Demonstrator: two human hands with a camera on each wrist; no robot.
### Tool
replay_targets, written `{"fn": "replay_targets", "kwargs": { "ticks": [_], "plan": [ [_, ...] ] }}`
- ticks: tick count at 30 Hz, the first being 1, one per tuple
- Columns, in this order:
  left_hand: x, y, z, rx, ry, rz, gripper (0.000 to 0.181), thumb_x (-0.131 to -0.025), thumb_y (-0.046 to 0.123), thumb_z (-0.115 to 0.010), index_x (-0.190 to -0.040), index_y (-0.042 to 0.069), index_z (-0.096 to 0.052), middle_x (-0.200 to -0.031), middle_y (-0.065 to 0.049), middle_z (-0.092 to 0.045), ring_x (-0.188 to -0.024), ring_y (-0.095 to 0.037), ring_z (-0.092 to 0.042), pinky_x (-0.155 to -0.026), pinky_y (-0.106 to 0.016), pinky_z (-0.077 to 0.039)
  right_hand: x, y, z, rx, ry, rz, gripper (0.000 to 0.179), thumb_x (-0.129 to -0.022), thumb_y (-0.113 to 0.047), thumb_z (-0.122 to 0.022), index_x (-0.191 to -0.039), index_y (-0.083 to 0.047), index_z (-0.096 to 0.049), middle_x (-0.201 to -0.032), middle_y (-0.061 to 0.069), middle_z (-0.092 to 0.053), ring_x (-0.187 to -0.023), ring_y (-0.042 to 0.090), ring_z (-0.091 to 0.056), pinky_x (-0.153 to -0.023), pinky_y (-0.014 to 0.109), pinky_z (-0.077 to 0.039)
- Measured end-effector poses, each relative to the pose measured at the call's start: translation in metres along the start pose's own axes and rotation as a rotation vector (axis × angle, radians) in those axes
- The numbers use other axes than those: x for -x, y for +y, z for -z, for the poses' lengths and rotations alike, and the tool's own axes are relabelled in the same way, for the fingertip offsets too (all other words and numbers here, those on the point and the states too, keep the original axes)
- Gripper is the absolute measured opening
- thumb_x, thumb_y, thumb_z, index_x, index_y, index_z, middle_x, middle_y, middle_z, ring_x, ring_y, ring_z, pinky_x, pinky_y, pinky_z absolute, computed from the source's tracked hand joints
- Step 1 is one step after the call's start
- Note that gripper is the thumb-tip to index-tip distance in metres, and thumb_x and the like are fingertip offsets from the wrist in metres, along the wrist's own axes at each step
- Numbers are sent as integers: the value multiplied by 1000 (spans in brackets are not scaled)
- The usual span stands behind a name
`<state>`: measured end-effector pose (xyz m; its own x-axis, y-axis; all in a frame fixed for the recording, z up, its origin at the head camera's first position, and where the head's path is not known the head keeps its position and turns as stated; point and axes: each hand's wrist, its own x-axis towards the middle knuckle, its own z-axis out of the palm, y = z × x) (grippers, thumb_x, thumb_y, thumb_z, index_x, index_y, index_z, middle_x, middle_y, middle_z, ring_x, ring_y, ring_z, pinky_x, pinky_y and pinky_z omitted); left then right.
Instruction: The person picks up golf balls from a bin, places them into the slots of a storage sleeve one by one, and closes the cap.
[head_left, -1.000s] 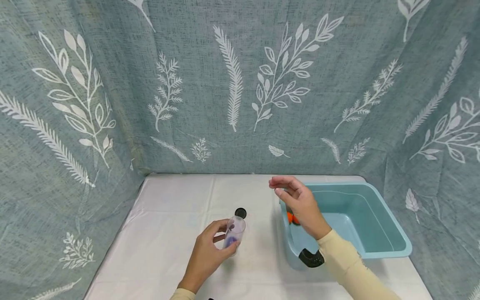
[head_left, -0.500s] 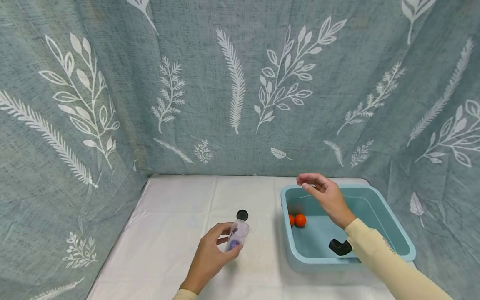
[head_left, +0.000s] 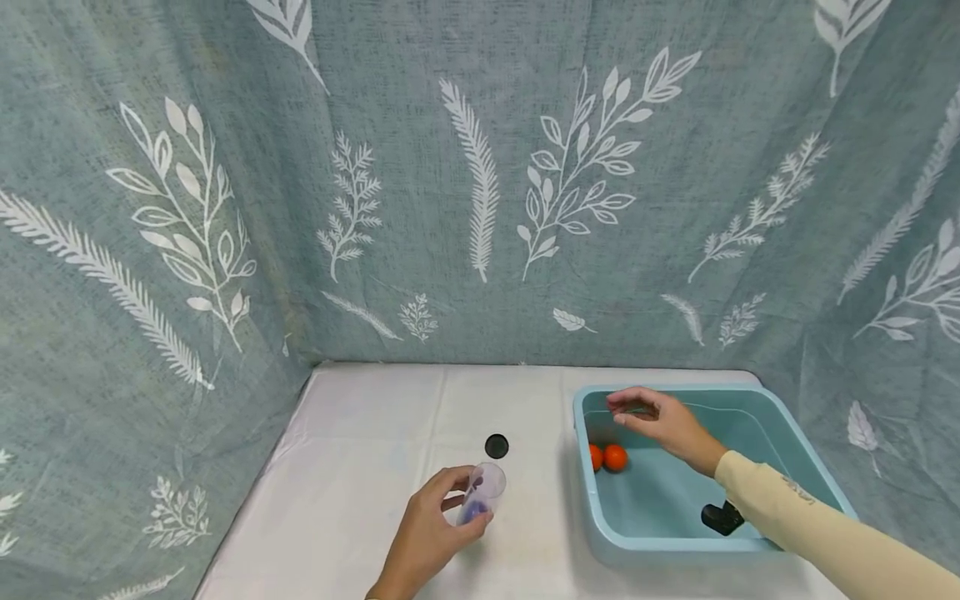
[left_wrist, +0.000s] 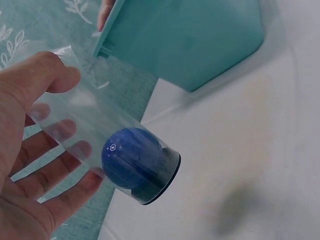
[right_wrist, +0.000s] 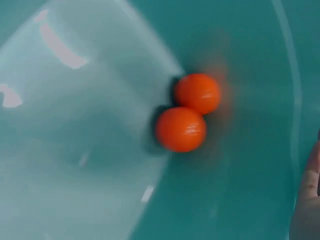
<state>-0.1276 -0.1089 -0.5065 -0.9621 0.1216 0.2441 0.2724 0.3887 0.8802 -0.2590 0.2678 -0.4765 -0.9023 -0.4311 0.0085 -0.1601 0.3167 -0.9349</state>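
Note:
My left hand grips a clear tube above the table, thumb on one side and fingers on the other. Inside, a blue ball rests near the tube's closed, dark-rimmed end. On the table just beyond the tube lies a round black cap. Over the light blue bin my right hand hovers, its fingers loosely bent and nothing visible in them. Below it, two orange balls sit side by side against the bin's wall, one ball touching the other ball.
A white cloth covers the table. Behind it hangs a grey-green curtain with white leaf prints, which also closes off both sides. Beneath my right forearm is a black device.
My right hand has moved right and lower, from the bin's left rim to over its inside, uncovering the orange balls. The left hand keeps its grip on the tube. The head view has shifted slightly.

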Motion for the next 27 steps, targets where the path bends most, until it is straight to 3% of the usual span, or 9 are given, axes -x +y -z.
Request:
{"fn": "replay_targets", "kwargs": {
  "ticks": [3, 8, 15, 20, 27],
  "plan": [
    [0, -3, -3, -6, -11, -3, 51, -79, 16, -88, -124, 22, -64, -116, 7, -66, -107, -17, -64, -91, -25, -57, 4, 15, 3, 27, -29, -29, 45, -99, -30, -67, -137, -6, -58, -138, 18, -58, -120, 26, -60, -95, 28, -55],
    [0, -7, -7, 0, -18, -2, 51, -78, 14, -88, -124, 21, -64, -117, 10, -64, -107, -17, -64, -91, -26, -57, 5, 36, 7, 25, -52, -45, 45, -99, -28, -67, -136, -4, -59, -137, 19, -58, -121, 36, -60, -96, 36, -56],
    [0, -11, -10, 14, -61, 8, 47, -82, 18, -85, -124, 19, -64, -116, 7, -64, -108, -17, -63, -93, -28, -57, 3, 50, 13, 76, -125, -104, 45, -98, -29, -68, -139, -12, -59, -143, 13, -55, -127, 33, -56, -95, 29, -55],
    [-1, -15, -12, 19, -84, 20, 47, -82, 20, -85, -124, 20, -63, -116, 7, -65, -109, -16, -63, -93, -29, -57, 4, 58, 16, 135, -200, -82, 44, -98, -25, -68, -140, -13, -59, -145, 12, -54, -127, 34, -55, -96, 30, -54],
    [-3, -20, -15, 33, -94, 24, 49, -81, 15, -85, -125, 16, -63, -117, 2, -65, -108, -16, -63, -93, -28, -57, 4, 72, 17, 195, -250, -59, 42, -97, -24, -70, -137, -16, -62, -141, 7, -58, -132, 38, -49, -102, 52, -48]
  ]
}}
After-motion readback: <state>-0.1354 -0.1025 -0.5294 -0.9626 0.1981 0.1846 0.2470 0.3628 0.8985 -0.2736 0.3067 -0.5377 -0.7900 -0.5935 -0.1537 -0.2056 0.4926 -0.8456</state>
